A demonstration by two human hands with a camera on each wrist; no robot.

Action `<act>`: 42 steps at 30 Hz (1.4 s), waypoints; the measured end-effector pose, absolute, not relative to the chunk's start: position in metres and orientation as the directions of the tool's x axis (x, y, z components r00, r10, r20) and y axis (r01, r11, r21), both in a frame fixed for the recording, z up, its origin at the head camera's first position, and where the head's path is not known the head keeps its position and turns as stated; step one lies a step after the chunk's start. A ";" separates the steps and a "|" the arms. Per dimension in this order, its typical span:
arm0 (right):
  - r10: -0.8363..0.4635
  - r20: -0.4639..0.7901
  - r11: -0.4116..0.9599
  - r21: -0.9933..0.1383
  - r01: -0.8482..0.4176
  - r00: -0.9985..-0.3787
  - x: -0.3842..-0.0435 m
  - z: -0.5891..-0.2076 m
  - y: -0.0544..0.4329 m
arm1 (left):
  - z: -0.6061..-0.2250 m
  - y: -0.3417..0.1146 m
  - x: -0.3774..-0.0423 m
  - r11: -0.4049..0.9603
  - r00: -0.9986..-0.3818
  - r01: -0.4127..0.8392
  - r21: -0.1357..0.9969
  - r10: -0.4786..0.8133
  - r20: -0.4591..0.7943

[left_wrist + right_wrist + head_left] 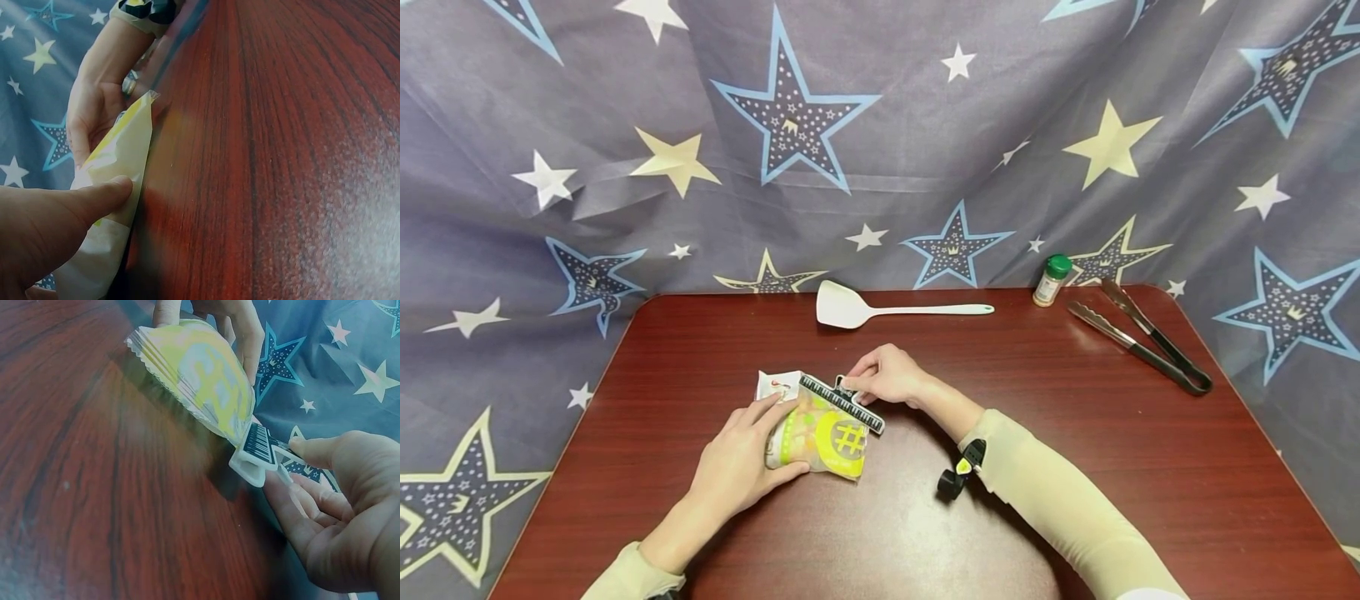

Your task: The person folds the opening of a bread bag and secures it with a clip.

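Observation:
A yellow and white food bag point(838, 446) lies at the middle left of the table. My left hand point(737, 454) grips the bag, its thumb along the near edge and its fingers over the far part. Across the bag's right end sits a bag clip point(841, 403) with a black-and-white piano-key pattern. My right hand point(891, 377) pinches the clip's handles between thumb and fingers, as the right wrist view shows with the white clip point(256, 450) at the bag's end. In the left wrist view the thumb presses on the bag's pale side point(122, 159).
A white spatula point(846, 307) lies near the back edge of the brown table point(1000, 533). Farther right stands a green-capped seasoning bottle point(1049, 283), with metal tongs point(1142, 342) beside it, black-handled and spread. A star-patterned curtain point(880, 125) hangs behind the table.

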State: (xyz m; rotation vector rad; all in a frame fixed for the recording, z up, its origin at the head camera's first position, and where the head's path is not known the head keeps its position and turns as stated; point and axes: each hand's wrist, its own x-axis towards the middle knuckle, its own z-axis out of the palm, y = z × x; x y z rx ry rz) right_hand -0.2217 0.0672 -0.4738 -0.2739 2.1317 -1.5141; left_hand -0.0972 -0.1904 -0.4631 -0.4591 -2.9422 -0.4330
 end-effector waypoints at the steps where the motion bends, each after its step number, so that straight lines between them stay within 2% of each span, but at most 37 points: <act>1: -0.441 -0.285 0.357 -0.926 0.124 -0.851 -0.222 -0.474 0.067 | -0.463 -0.191 -0.097 0.913 -0.945 0.316 0.260 0.278 0.172; 23: -0.441 -0.277 0.370 -0.923 0.109 -0.854 -0.228 -0.476 0.060 | -0.462 -0.190 -0.097 0.912 -0.947 0.310 0.267 0.272 0.171; 42: -0.445 -0.243 0.430 -0.902 0.032 -0.862 -0.236 -0.471 0.052 | -0.462 -0.189 -0.099 0.915 -0.955 0.288 0.282 0.252 0.160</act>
